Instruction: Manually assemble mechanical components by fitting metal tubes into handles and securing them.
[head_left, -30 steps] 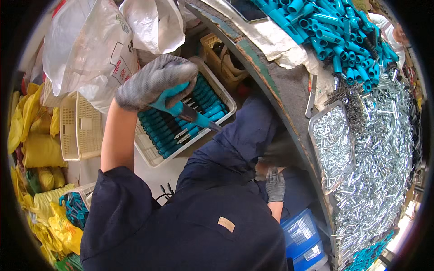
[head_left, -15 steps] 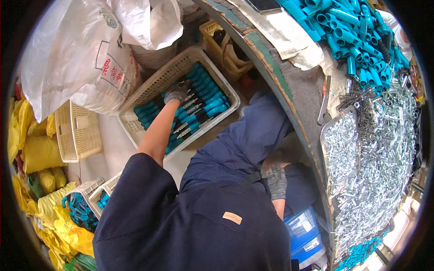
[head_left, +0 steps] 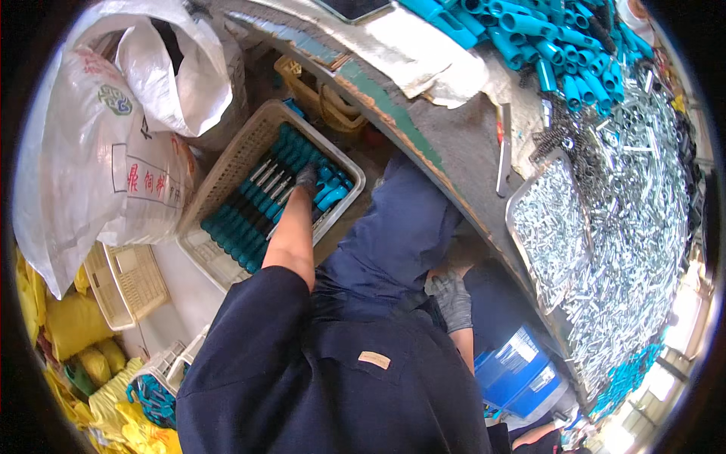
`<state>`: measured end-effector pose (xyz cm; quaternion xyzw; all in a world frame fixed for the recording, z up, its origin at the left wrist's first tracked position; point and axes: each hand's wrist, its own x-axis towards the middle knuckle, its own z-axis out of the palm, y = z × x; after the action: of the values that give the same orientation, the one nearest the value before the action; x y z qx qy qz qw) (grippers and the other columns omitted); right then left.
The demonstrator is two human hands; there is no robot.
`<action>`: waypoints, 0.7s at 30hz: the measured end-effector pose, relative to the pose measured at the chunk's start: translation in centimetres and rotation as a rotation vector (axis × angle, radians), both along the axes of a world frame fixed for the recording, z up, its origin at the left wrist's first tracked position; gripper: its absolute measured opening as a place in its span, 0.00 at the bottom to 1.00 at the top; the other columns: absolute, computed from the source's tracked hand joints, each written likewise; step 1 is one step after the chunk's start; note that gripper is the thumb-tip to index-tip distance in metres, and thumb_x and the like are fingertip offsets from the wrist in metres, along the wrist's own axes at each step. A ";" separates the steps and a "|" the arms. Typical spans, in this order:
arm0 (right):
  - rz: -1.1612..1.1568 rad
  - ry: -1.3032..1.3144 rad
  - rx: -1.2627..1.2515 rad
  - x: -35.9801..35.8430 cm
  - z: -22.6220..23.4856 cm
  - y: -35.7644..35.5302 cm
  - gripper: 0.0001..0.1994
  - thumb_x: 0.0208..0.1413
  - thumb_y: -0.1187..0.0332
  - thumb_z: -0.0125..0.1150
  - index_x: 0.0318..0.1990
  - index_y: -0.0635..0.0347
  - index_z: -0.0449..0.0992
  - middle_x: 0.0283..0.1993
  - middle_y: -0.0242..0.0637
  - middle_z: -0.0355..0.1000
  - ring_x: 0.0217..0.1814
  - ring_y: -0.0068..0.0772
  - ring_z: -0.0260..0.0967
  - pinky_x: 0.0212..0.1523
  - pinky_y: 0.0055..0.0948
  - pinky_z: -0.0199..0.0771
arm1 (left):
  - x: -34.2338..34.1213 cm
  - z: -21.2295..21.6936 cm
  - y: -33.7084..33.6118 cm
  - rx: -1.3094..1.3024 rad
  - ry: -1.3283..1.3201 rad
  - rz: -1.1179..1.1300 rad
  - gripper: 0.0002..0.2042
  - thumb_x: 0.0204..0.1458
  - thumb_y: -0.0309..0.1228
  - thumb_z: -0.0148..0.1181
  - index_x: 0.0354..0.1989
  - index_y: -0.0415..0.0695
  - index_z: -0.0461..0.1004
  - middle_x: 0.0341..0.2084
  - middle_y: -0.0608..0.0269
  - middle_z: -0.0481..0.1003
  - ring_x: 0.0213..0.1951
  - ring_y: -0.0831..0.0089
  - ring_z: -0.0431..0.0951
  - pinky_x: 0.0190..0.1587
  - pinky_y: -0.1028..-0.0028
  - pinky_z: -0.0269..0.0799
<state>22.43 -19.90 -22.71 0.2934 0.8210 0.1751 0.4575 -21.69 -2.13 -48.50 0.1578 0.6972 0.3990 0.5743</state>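
Note:
A cream plastic basket (head_left: 200,197) stands on the floor ahead and to the left. Rows of teal ridged handles (head_left: 227,240) with black sections and bare metal shafts (head_left: 266,175) lie in it. Into its right part reaches my left hand (head_left: 306,180), in a grey glove, down among the teal pieces. Its fingers are hidden, so whether they grip a piece does not show. On my thigh rests my right hand (head_left: 452,301), also gloved in grey, with the fingers stretched out and nothing visible in them.
The workbench edge (head_left: 401,121) curves along my right. It carries teal tubes (head_left: 560,45), springs (head_left: 567,144), a tray of small metal parts (head_left: 548,227) and a metal-bladed tool (head_left: 504,151). White sacks (head_left: 113,151) stand left; a blue box (head_left: 518,371) sits beneath the bench.
My view has turned, shifting the bench leftward. The basket's near-left rows now lie more evenly, with fewer metal shafts showing at the right. My left hand remains inside; my right stays on my thigh.

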 end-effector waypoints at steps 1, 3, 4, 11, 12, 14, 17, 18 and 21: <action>0.003 0.041 0.035 -1.2 -0.3 0.3 0.19 0.63 0.65 0.36 0.60 0.56 0.61 0.62 0.40 0.61 0.64 0.31 0.57 0.66 0.34 0.51 | -3.1 1.1 -1.5 -0.034 0.358 -0.378 0.21 0.52 0.43 0.50 0.50 0.42 0.69 0.45 0.56 0.69 0.46 0.65 0.67 0.48 0.64 0.67; -0.751 0.576 -0.174 -2.4 0.8 0.5 0.19 0.63 0.62 0.39 0.58 0.58 0.63 0.55 0.40 0.65 0.56 0.29 0.63 0.58 0.30 0.59 | -4.7 -2.1 -5.3 0.262 0.219 -0.294 0.20 0.54 0.42 0.51 0.48 0.41 0.72 0.48 0.56 0.69 0.48 0.62 0.68 0.49 0.62 0.67; -1.381 1.208 -0.470 -6.2 2.6 2.0 0.19 0.63 0.60 0.43 0.57 0.60 0.65 0.49 0.39 0.70 0.48 0.28 0.69 0.49 0.26 0.66 | -9.1 -1.4 -2.4 0.310 0.289 -0.310 0.20 0.54 0.42 0.51 0.48 0.41 0.72 0.48 0.56 0.69 0.48 0.62 0.68 0.49 0.62 0.67; -1.519 2.085 -0.725 -1.3 23.8 1.7 0.24 0.61 0.52 0.48 0.53 0.66 0.68 0.40 0.40 0.75 0.37 0.26 0.75 0.34 0.19 0.73 | -0.8 16.5 -4.9 0.103 0.052 0.160 0.24 0.59 0.48 0.48 0.53 0.39 0.68 0.51 0.57 0.69 0.52 0.65 0.67 0.52 0.66 0.65; -1.438 2.197 -0.673 -0.7 25.2 1.8 0.25 0.60 0.50 0.49 0.51 0.66 0.70 0.37 0.40 0.76 0.33 0.25 0.75 0.31 0.18 0.73 | -0.8 22.6 -4.1 0.411 0.358 0.244 0.23 0.59 0.44 0.50 0.53 0.38 0.67 0.50 0.56 0.69 0.51 0.66 0.68 0.53 0.66 0.64; -1.368 2.369 -0.302 1.2 26.7 2.3 0.25 0.58 0.48 0.51 0.42 0.66 0.74 0.28 0.37 0.75 0.22 0.21 0.71 0.22 0.16 0.68 | 1.3 34.1 -2.6 0.861 0.568 0.269 0.20 0.59 0.37 0.52 0.54 0.37 0.64 0.50 0.56 0.69 0.50 0.66 0.68 0.55 0.67 0.63; -1.263 2.632 0.299 2.5 25.0 4.9 0.22 0.58 0.50 0.53 0.28 0.63 0.75 0.16 0.31 0.68 0.13 0.16 0.61 0.15 0.15 0.57 | 6.6 46.7 1.3 1.225 0.494 -0.034 0.17 0.58 0.30 0.51 0.54 0.36 0.63 0.49 0.58 0.69 0.50 0.71 0.68 0.54 0.71 0.63; -1.182 2.566 0.495 2.4 24.8 5.6 0.21 0.58 0.51 0.53 0.28 0.62 0.75 0.15 0.30 0.67 0.13 0.15 0.60 0.14 0.15 0.55 | 9.1 50.0 2.9 1.271 0.471 -0.220 0.17 0.58 0.28 0.51 0.54 0.36 0.63 0.48 0.58 0.69 0.50 0.71 0.69 0.53 0.71 0.64; -1.046 2.400 0.808 3.2 20.3 7.4 0.22 0.58 0.49 0.52 0.27 0.61 0.74 0.14 0.30 0.66 0.13 0.19 0.60 0.16 0.23 0.58 | 17.8 55.8 9.1 1.398 0.438 -0.620 0.17 0.53 0.26 0.57 0.52 0.37 0.68 0.44 0.57 0.73 0.45 0.71 0.74 0.49 0.73 0.69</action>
<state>25.66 -12.46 -2.45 0.6480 0.3961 -0.1509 -0.6328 -3.88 6.93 7.33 0.7435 0.3066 0.5259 0.2769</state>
